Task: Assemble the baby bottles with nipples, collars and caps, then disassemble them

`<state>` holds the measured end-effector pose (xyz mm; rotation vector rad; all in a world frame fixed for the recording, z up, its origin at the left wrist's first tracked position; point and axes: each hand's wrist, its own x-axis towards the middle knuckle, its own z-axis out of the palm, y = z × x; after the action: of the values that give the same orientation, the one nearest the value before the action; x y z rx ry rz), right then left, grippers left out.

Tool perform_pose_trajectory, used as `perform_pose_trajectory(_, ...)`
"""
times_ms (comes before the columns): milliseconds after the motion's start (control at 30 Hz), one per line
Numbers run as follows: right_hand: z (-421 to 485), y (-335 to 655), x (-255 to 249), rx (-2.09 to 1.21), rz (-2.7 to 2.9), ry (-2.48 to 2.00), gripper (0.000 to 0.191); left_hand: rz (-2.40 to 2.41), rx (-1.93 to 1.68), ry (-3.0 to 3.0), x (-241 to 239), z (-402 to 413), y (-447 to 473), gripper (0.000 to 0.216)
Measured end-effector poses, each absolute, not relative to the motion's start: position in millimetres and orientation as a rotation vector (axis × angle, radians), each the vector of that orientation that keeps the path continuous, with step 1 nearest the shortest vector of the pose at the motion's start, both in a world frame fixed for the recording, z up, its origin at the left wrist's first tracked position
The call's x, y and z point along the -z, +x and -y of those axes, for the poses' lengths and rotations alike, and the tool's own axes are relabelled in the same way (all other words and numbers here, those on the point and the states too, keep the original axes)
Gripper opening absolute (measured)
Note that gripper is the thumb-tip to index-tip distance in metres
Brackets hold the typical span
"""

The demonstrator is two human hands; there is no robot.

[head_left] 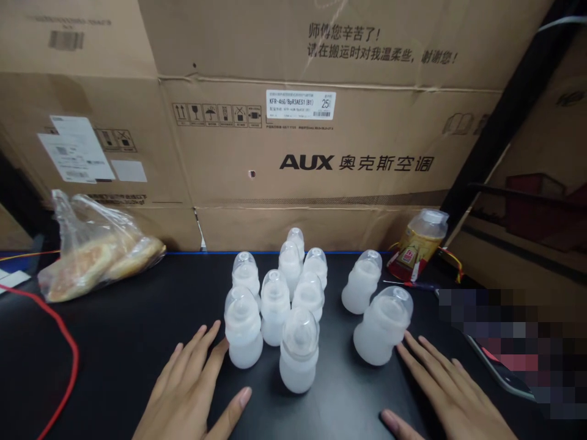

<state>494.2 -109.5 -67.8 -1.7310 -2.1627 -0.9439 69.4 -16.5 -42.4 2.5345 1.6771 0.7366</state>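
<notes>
Several translucent white baby bottles with clear domed caps stand upright on the black table [183, 287]. Most form a cluster at the centre, with one baby bottle [299, 354] at its front. Fingers spread, my left hand [186, 382] rests beside the cluster's left front baby bottle [244, 333], its index fingertip close to or touching it. To the right, two more bottles stand apart: a front one [383, 327] and a rear one [362, 284]. My right hand [447, 382] lies open with its fingertips at the front one's right side. Neither hand grips anything.
Large cardboard boxes [367, 128] wall off the back. A plastic bag of bread [101, 256] lies at left, near a red cable [68, 342]. At back right are a capped plastic jar [417, 244] and a screwdriver [417, 285]. A phone [504, 379], partly pixelated, lies at right.
</notes>
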Motion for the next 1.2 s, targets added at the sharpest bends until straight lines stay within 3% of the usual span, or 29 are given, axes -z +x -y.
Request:
perform_pose_trajectory(367,108,492,69,0.832,2.092,-1.768,0.081,-1.673,-0.713,2.558,36,18,70,0.067)
perform_pose_trajectory(467,114,494,73,0.57,2.014,-1.811,0.082,-1.688,-0.699,2.406,33,20,74,0.077)
perform_pose_trajectory(600,116,502,63,-0.092,1.579,-1.785,0.096,-1.755,-0.891,1.881,25,24,76,0.094)
perform_pose_trajectory(767,111,508,34,-0.745,0.851,-1.282,0.087,-1.23,-1.512,0.899,-15,26,83,0.084)
perform_pose_trajectory(967,106,495,34,-1.033,0.406,-1.004,0.069,-0.938,-1.463,0.061,-44,31,92,0.06)
perform_pose_trajectory(1200,106,501,52,-1.108,0.484,-0.963,0.071,-0.882,-1.522,-0.081,-40,31,87,0.055)
